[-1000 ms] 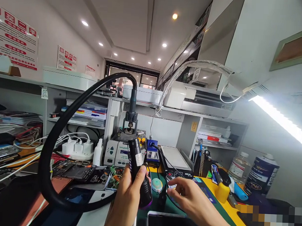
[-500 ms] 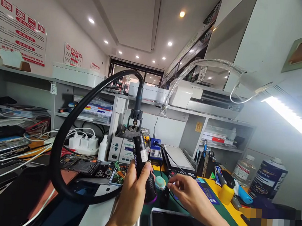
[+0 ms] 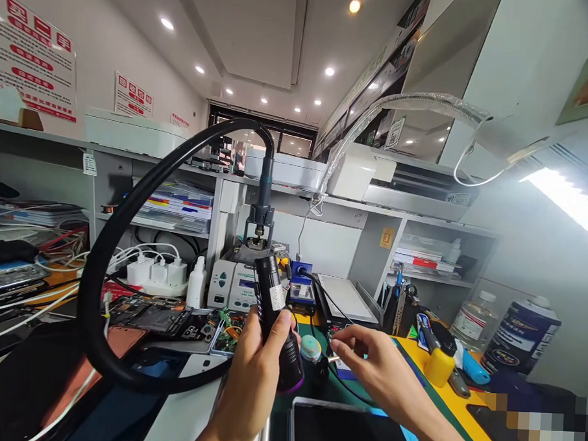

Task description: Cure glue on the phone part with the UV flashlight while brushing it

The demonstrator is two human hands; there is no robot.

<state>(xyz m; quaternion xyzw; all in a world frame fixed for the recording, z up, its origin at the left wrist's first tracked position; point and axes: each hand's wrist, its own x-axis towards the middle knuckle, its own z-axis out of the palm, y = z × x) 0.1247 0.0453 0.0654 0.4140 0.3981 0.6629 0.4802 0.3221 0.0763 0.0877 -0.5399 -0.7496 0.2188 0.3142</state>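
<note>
My left hand (image 3: pixel 255 378) is wrapped round a black flashlight (image 3: pixel 275 298) with a white label on its barrel. The flashlight tilts, its purple-rimmed end down over the green mat (image 3: pixel 280 408). Off to the right, my right hand (image 3: pixel 373 364) has thumb and finger pinched together, palm down. A short pale sliver (image 3: pixel 334 358) shows by those fingertips; what the pinch holds, I cannot make out. Between the hands sits a small round pot with a pale green top (image 3: pixel 310 348). Below them lies a tablet with a dark screen (image 3: pixel 348 434).
A thick black hose (image 3: pixel 93 296) loops round at left, beside the soldering station (image 3: pixel 232 286). Phone boards (image 3: pixel 148 315) and a white power strip (image 3: pixel 158 276) crowd that side. At right stand a yellow bottle (image 3: pixel 440 365), a clear bottle (image 3: pixel 474 322) and a large dark can (image 3: pixel 520 334).
The view has shifted slightly. My left hand keeps its grip on the flashlight. My right hand has lowered a little relative to the bench, and the pale sliver now shows by its fingertips.
</note>
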